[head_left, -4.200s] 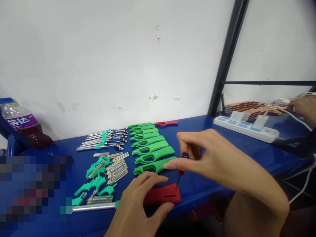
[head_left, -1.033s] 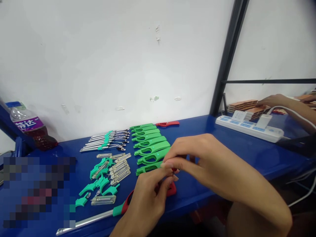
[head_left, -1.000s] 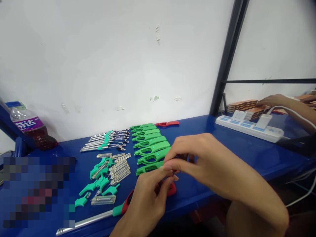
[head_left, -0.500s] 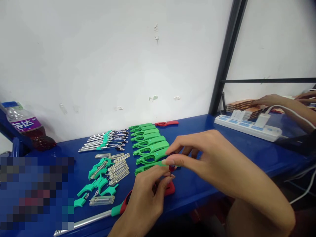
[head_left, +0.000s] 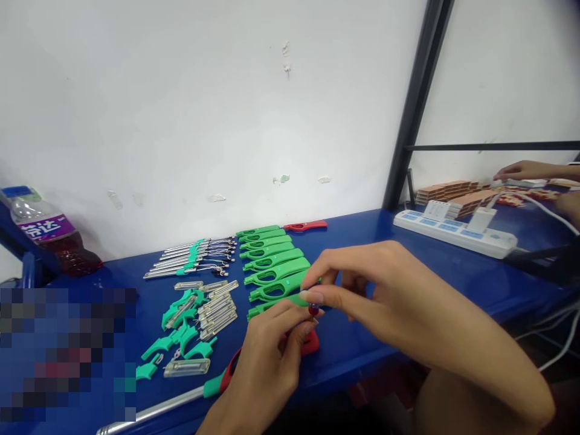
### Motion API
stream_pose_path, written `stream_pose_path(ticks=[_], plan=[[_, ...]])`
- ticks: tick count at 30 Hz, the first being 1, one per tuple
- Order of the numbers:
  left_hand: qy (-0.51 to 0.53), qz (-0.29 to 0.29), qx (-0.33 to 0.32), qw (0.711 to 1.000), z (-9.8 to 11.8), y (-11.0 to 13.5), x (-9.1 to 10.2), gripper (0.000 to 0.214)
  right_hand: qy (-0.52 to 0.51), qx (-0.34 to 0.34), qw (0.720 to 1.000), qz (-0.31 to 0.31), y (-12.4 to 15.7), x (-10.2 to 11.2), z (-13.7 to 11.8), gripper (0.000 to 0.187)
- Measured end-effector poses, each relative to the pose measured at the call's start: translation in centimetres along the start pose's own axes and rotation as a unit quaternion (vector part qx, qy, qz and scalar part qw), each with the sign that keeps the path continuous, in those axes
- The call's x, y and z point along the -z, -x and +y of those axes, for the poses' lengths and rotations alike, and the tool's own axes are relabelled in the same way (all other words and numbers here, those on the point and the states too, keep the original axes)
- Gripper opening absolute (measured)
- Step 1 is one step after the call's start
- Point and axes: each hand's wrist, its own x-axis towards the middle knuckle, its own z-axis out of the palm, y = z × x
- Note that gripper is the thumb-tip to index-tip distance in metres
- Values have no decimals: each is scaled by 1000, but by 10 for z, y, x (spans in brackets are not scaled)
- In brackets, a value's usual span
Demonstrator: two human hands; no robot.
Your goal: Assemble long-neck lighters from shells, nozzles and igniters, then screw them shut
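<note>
My left hand (head_left: 269,356) is closed around a long-nosed lighter (head_left: 310,342) with a red handle, a teal trigger collar and a silver tube pointing to the lower left. Above its handle, my right hand (head_left: 371,281) pinches the top of a small red screwdriver (head_left: 313,309) between thumb and fingertips. The screwdriver stands nearly upright; its tip is hidden by my left fingers, which touch close beside it. Just behind my hands, green lighter shells (head_left: 274,272) lie in a column. A red lighter shell (head_left: 306,226) rests at the back.
Silver tubes with wires (head_left: 185,257) lie at the back left. Nearer are clear fuel tanks (head_left: 217,317) and teal triggers (head_left: 183,338). A drink bottle (head_left: 49,232) leans at far left. A power strip (head_left: 453,232) sits at right; another person's hand (head_left: 528,169) is beyond it.
My right fingers and the screwdriver have shifted very slightly left; both grips stay the same. At the far right, the other person's hand has moved away from the stacked orange-brown pieces.
</note>
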Motion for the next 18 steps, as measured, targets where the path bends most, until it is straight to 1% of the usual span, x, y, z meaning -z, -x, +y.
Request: stream_pose_path(ticks=[2, 4, 6, 7, 8, 11, 13, 16, 18], plan=[[-3, 10, 17, 1000, 2, 1, -1, 27, 2, -21, 1000, 13, -3, -3, -1, 19], [-2, 23, 36, 999, 3, 2, -2, 16, 13, -46, 998, 31, -6, -7, -1, 34], [4, 32, 43, 999, 2, 2, -3, 10, 31, -62, 997, 40, -9, -9, -1, 45], [8, 34, 42, 999, 2, 2, -3, 10, 36, -63, 997, 39, -9, -9, -1, 46], [10, 33, 40, 999, 1, 2, -3, 10, 35, -58, 997, 37, -9, -8, -1, 42], [12, 14, 39, 999, -2, 1, -2, 17, 5, -25, 1000, 17, -5, -4, 0, 18], [17, -1, 35, 999, -2, 1, -1, 22, -4, -3, 1000, 1, -2, -1, 1, 10], [17, -9, 34, 999, 0, 0, 0, 28, 2, -8, 1000, -7, -1, -2, 2, 13], [9, -2, 44, 999, 3, 1, -1, 26, 3, -29, 1000, 6, -4, -4, 2, 22]])
